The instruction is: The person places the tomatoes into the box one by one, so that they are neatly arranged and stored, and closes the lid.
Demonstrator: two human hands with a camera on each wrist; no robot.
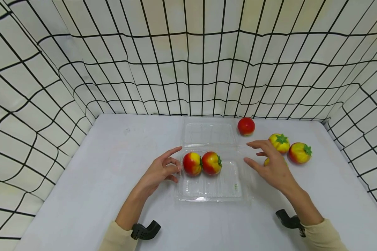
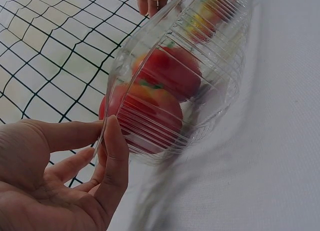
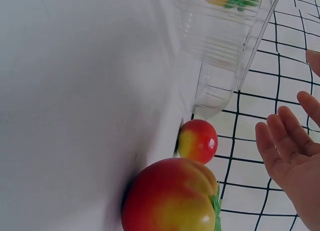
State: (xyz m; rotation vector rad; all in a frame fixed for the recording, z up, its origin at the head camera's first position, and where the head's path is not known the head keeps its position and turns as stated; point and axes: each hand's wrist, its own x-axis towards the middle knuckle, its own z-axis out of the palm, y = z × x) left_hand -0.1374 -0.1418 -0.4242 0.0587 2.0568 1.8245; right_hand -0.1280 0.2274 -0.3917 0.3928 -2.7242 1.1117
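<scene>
A clear plastic clamshell container point(image 1: 207, 191) lies on the table with its lid point(image 1: 210, 134) folded back. Two red-and-yellow, tomato-like fruits point(image 1: 192, 164) sit side by side in the base, toward its back left. At the left side, my left hand point(image 1: 161, 172) pinches the container's rim point(image 2: 109, 98) between thumb and finger, as the left wrist view shows. My right hand point(image 1: 274, 169) hovers off the container's right side, fingers spread and holding nothing. Beneath and behind it is a partly hidden yellow fruit point(image 1: 266, 161).
Right of the container lie a yellow fruit with green leaves point(image 1: 279, 142) and a red-yellow one point(image 1: 300, 153). A red fruit point(image 1: 246, 126) rests beside the lid at the table's back edge. Black netting point(image 1: 204, 83) over white walls encloses the white table point(image 1: 113, 150).
</scene>
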